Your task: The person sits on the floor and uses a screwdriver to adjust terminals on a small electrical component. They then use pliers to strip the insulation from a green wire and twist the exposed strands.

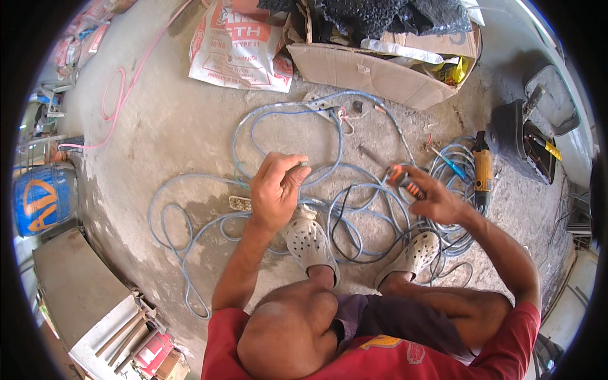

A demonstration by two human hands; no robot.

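My right hand [441,201] grips a screwdriver [406,181] by its orange and black handle. The shaft points away to the upper left, clear of the other hand. My left hand [273,193] is raised over the floor, its thumb and forefinger pinched around something small and greenish that the fingertips mostly hide. Below both hands, loops of blue-grey cable [362,168] lie spread over the floor. A white outlet box [320,105] sits by the far loops, with wires at its right end. Another small, dirty white rectangular piece [240,203] lies left of my left wrist.
A power tool with a yellow-brown body [482,170] lies beside coiled cable on the right, near a black toolbox [506,136]. A cardboard box [373,73] and a printed sack [237,50] stand at the back. A blue drum [47,199] is far left; a pink hose [123,95] runs nearby.
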